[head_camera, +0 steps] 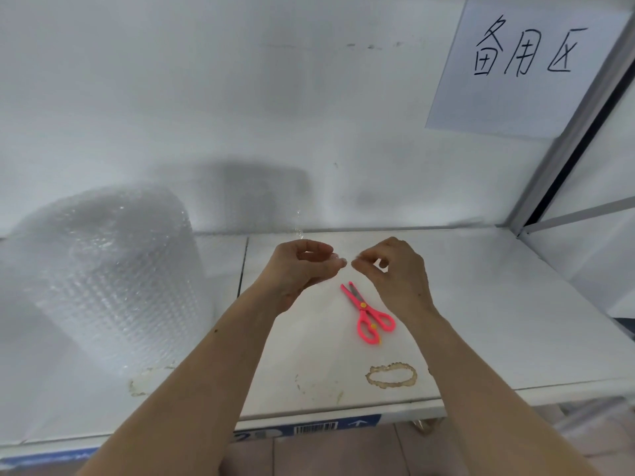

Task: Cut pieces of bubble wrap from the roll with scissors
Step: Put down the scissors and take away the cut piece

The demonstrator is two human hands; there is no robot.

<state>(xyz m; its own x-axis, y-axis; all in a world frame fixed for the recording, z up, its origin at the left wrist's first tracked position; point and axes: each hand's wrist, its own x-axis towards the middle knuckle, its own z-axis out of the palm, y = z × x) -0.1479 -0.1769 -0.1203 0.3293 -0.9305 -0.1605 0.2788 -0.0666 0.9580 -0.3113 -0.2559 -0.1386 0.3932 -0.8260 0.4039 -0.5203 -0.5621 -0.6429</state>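
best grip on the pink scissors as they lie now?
Take the scissors by the two finger loops at the near end, coming from above on the person's side. They lie flat on the table, blades closed, pointing away and left, nearest the right hand.

A white shelf [481, 304] is carrying everything here, its surface scuffed and showing a brownish ring stain [391, 375] near the front edge. A big roll of bubble wrap [113, 269] is standing on its left part. Pink scissors [367, 312] are lying flat toward the middle, blades closed and pointing away toward the back wall.
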